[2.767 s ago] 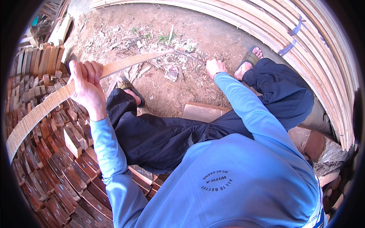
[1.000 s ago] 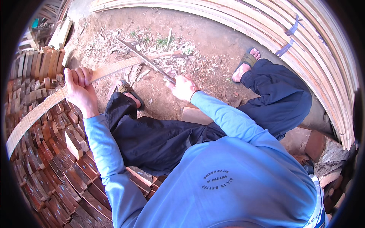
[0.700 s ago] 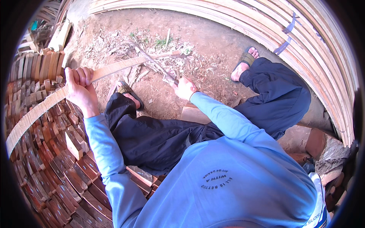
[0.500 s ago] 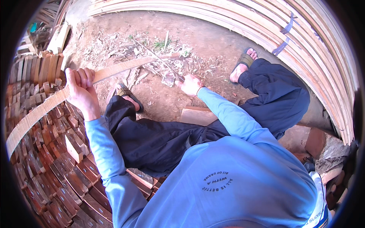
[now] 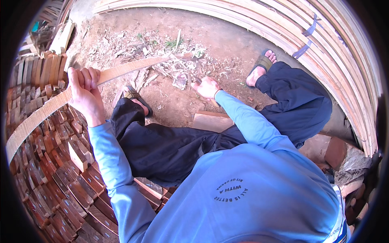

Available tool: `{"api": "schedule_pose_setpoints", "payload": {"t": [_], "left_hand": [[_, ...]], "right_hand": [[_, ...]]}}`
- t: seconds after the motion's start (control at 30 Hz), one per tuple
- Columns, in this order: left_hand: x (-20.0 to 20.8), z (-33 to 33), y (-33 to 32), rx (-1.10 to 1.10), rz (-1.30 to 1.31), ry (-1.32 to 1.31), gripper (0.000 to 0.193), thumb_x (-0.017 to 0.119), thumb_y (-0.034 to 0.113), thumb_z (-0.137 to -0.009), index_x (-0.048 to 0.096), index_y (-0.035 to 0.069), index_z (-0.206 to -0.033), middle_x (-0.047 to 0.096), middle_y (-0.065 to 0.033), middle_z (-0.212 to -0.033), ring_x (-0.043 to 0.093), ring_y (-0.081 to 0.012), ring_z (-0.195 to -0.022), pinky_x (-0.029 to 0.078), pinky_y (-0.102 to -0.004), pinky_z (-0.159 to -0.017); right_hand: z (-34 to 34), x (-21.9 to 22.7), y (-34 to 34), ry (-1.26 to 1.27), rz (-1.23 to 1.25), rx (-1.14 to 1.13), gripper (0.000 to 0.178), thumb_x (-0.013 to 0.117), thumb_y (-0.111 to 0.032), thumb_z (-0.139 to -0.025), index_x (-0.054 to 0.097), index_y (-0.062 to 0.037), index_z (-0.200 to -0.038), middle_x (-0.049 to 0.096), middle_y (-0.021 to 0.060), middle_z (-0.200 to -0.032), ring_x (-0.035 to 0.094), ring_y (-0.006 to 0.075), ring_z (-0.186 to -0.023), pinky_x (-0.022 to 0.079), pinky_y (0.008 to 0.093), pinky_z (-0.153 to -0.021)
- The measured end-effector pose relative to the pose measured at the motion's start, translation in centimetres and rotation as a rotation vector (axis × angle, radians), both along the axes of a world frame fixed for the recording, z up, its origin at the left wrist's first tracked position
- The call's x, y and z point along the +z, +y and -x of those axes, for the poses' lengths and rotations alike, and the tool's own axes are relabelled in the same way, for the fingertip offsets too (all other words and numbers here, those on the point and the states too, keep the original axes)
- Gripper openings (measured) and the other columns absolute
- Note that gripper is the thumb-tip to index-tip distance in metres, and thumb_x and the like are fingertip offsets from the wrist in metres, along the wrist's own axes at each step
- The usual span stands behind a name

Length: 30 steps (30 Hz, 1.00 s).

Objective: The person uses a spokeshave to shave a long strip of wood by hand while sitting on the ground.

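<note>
My left hand (image 5: pixel 86 94), raised at the left, is closed round a long, flat, pale wooden strip (image 5: pixel 40 113). The strip runs from the left rim past my fist, and its narrow far end lies over the shavings. My right hand (image 5: pixel 207 88) is closed on a knife, apart from the strip. A short stretch of the knife (image 5: pixel 197 80) shows beside the fingers, and its wooden handle end sticks out below the wrist. Most of the blade cannot be made out now.
Pale shavings (image 5: pixel 121 46) litter the dirt floor between my sandalled feet. Rows of stacked reddish-brown wood blocks (image 5: pixel 52 182) fill the left side. Long tied boards (image 5: pixel 259 20) curve along the upper right. A wood block (image 5: pixel 211 121) lies just beyond my legs.
The knife blade pointed up and left over the strip's far end; now it has swung away and is barely visible. My right hand has moved slightly right. My left keeps its hold.
</note>
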<state>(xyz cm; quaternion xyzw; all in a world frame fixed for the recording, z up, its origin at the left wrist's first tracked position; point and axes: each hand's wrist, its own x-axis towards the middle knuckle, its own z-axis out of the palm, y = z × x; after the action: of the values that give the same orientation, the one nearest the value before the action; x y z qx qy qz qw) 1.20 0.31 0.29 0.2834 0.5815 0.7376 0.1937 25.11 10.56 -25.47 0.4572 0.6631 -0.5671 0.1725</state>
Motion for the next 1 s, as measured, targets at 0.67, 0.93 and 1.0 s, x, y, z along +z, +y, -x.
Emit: {"api": "schedule_pose_setpoints", "payload": {"t": [0.67, 0.93, 1.0], "left_hand": [[0.1, 0.4, -0.1, -0.015, -0.005, 0.001, 0.046, 0.043, 0.023, -0.102, 0.025, 0.014, -0.061, 0.02, 0.0006, -0.057, 0.023, -0.0127, -0.056, 0.03, -0.0308, -0.062], [-0.2, 0.4, -0.3, 0.007, -0.016, -0.03, 0.046, 0.042, 0.023, -0.102, 0.024, 0.013, -0.061, 0.02, 0.0006, -0.057, 0.022, -0.0127, -0.056, 0.029, -0.0306, -0.061], [-0.1, 0.1, 0.0, -0.009, -0.015, -0.03, 0.046, 0.042, 0.022, -0.102, 0.024, 0.013, -0.061, 0.019, 0.0006, -0.057, 0.022, -0.0128, -0.056, 0.029, -0.0307, -0.061]], "right_hand": [[-0.6, -7.8, -1.8, -0.11, -0.201, -0.069, 0.037, 0.061, -0.032, -0.086, 0.068, 0.0027, -0.096, 0.068, 0.0237, -0.089, 0.068, 0.0308, -0.089, 0.054, 0.0402, -0.081], [0.4, 1.4, 0.3, 0.079, 0.132, -0.086, 0.037, 0.061, -0.035, -0.087, 0.066, 0.0016, -0.09, 0.064, 0.0171, -0.068, 0.065, 0.0243, -0.057, 0.054, 0.0395, -0.058], [1.2, -0.2, -0.6, 0.108, -0.137, 0.051, 0.034, 0.061, -0.032, -0.086, 0.067, -0.0004, -0.098, 0.068, 0.019, -0.078, 0.069, 0.0295, -0.078, 0.054, 0.0394, -0.077]]}}
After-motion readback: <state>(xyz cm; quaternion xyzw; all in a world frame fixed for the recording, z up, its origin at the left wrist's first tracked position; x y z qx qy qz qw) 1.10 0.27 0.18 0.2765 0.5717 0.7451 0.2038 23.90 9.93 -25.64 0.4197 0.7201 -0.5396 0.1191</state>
